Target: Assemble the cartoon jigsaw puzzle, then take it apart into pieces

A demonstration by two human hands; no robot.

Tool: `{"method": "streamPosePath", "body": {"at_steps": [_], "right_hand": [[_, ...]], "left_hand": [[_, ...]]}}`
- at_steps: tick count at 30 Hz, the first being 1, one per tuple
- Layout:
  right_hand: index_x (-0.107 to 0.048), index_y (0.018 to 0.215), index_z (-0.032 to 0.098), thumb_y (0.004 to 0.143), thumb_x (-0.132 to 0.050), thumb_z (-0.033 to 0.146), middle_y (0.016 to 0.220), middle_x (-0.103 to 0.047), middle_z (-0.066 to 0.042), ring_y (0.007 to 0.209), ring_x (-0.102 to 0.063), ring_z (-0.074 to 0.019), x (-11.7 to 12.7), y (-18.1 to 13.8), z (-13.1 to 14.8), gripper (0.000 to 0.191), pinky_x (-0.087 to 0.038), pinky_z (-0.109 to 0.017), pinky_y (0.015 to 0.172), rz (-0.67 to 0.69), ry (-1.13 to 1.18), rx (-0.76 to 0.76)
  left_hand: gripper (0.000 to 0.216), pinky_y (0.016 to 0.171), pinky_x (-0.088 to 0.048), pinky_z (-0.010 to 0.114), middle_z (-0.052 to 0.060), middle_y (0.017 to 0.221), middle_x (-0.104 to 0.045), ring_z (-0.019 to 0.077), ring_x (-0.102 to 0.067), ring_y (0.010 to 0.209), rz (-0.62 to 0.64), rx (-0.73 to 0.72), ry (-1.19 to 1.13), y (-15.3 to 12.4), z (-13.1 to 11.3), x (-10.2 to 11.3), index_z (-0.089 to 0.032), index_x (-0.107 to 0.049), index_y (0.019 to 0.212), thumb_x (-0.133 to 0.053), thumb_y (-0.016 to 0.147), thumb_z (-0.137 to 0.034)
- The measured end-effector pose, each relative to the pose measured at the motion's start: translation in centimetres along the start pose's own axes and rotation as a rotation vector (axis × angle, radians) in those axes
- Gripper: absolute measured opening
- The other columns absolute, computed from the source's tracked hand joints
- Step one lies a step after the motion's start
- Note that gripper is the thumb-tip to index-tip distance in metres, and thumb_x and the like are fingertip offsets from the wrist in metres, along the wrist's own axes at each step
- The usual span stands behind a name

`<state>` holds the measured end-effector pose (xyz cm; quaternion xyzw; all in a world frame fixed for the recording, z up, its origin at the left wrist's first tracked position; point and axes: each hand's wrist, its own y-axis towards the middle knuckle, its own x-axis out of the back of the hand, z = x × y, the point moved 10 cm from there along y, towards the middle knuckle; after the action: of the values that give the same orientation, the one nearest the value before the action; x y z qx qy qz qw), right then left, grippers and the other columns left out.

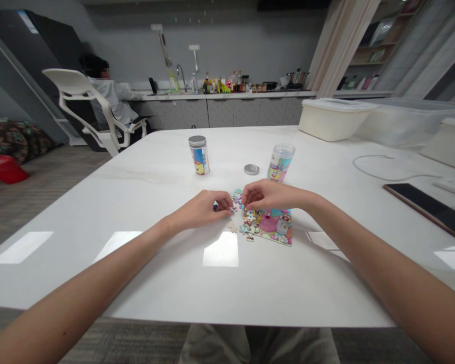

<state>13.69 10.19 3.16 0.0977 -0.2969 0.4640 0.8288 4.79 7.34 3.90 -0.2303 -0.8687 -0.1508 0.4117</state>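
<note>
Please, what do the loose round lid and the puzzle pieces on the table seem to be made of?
The loose round lid: probably metal, judging by its silvery shine. The puzzle pieces: perhaps wood or thick cardboard; one shows a plain tan, matte face, others bright printed colours.

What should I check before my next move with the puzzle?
1. Left hand by the pieces: ok, its fingers are curled among them.
2. Right hand gripping a piece firmly: cannot tell, the fingers hide it.
3. Pink puzzle section picture-side up: ok.
4. Tan piece picture-side up: not ok, it shows a plain side.
5. Phone away from the puzzle: ok, far to the right.
</note>
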Motion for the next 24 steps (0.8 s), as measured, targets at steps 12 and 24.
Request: {"method": "streamPosePath", "body": {"at_steps": [12, 24], "right_hand": [[-0.061, 0.086, 0.016, 0.074, -0.066, 0.023, 0.084, -0.068, -0.003, 0.073, -0.063, -0.0126, 0.3, 0.5, 1.2, 0.014, -0.049, -0.027, 0.067, -0.146, 0.069, 0.063], [-0.065, 0.086, 0.018, 0.072, -0.065, 0.02, 0.087, -0.068, -0.004, 0.08, -0.062, -0.0171, 0.8, 0.4, -0.3, 0.014, -0.047, -0.029, 0.073, -0.191, -0.263, -0.012]], "left_hand": [[0.022, 0.067, -0.042, 0.028, 0.003, 0.088, -0.059, 0.0133, -0.053, 0.072, -0.023, 0.02, -0.018, 0.2, -0.3, -1.4, -0.02, -0.069, 0.082, -0.059, 0.085, -0.04], [0.019, 0.071, -0.042, 0.027, 0.002, 0.086, -0.059, 0.0134, -0.054, 0.074, 0.131, -0.219, 0.127, -0.5, -2.2, -1.1, -0.021, -0.072, 0.091, -0.065, 0.084, -0.037]]}}
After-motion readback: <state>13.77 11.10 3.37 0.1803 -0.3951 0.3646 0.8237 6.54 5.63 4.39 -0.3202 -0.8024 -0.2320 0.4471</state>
